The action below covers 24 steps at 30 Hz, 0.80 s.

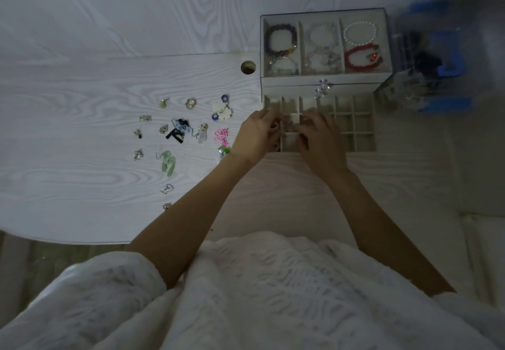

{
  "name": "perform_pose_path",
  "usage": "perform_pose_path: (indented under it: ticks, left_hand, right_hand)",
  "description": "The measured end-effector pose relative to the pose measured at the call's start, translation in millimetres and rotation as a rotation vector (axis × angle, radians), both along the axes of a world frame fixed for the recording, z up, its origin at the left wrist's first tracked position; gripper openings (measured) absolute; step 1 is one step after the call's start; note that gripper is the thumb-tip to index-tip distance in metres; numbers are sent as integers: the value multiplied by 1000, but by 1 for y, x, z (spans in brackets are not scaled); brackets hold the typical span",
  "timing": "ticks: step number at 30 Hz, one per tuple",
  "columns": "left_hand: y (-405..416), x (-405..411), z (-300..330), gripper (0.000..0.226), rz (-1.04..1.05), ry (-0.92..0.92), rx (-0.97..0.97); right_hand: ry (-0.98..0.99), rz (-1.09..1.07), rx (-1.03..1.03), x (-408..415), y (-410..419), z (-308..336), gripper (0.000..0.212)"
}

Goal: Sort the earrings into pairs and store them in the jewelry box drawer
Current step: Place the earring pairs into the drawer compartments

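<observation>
White wood-grain desk (68,131) lies before me, earrings (175,128) spread in pairs left of the jewelry box (325,76). Its drawer (355,120) is pulled out. My left hand (257,134) and right hand (319,139) meet over its left compartments, fingers curled; whether they pinch an earring I cannot tell. I judge I'm seating a pair; next comes reaching left for another.

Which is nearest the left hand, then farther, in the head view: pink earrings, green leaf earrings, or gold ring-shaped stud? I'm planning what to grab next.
From the left hand:
1. Pink earrings, just to its left on the table.
2. Green leaf earrings, farther left and nearer the person.
3. Gold ring-shaped stud, up-left in the back row; only slightly farther than the leaves.
</observation>
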<state>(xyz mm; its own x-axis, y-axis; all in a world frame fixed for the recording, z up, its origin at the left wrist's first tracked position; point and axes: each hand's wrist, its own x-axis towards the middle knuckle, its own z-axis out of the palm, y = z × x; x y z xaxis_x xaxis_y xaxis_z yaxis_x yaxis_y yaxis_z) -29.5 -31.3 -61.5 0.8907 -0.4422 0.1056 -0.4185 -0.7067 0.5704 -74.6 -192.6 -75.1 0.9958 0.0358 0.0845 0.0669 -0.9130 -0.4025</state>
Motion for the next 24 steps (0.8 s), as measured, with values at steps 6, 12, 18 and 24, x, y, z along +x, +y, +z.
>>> perform_pose_path:
  ticks: [6, 12, 18, 24]
  left_hand:
    - [44, -38, 17, 20, 6, -102, 5]
    - [106, -64, 1, 33, 411, 8, 163]
    - [115, -54, -21, 58, 248, 215, 172]
    - [113, -54, -25, 26, 329, 210, 53]
  right_hand:
    - [-79, 13, 33, -3, 13, 7, 19]
    - [-23, 235, 195, -12, 71, 14, 20]
    - [179, 335, 92, -3, 119, 5, 35]
    - [181, 279, 69, 2, 129, -3, 23]
